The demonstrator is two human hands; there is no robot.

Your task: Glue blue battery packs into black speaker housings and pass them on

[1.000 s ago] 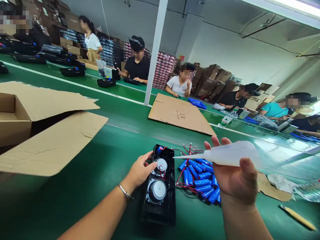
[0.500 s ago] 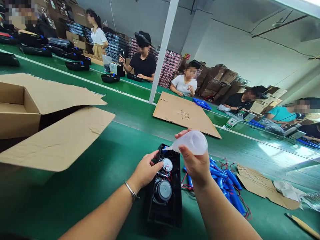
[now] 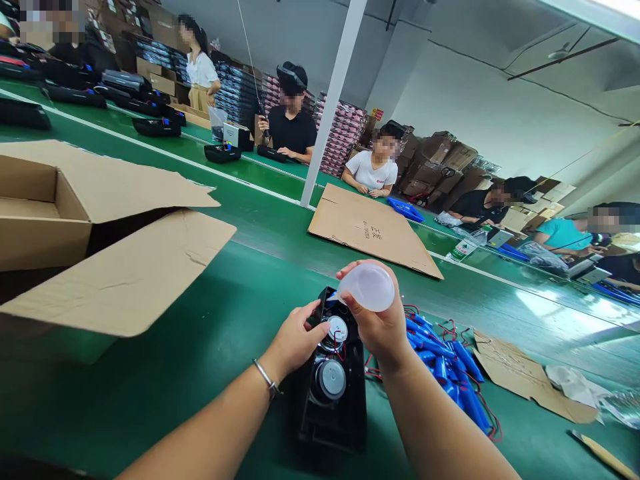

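Note:
A black speaker housing (image 3: 335, 423) lies open on the green bench, with two round speakers inside, a larger one (image 3: 331, 380) nearer me and a smaller one (image 3: 338, 329) beyond it. My left hand (image 3: 299, 339) grips the housing's left side wall, thumb reaching over the smaller speaker. Wrapped round a white squeeze bottle (image 3: 371, 287), my right hand (image 3: 383, 327) holds it tilted, its nozzle pointing into the far end of the housing. Whether anything flows from the tip cannot be seen. Red wires run beside the smaller speaker.
Blue wrapped battery packs (image 3: 450, 370) with red leads are heaped right of the housing. An open cardboard box (image 3: 43, 243) stands left. A cardboard sheet (image 3: 373, 230) lies ahead near a white post (image 3: 333, 107). A wooden-handled tool (image 3: 603, 453) is at lower right. Several co-workers sit across the line.
The squeeze bottle and my right hand have moved a little left, and the bottle's base is turned more toward me. My left hand stays on the housing.

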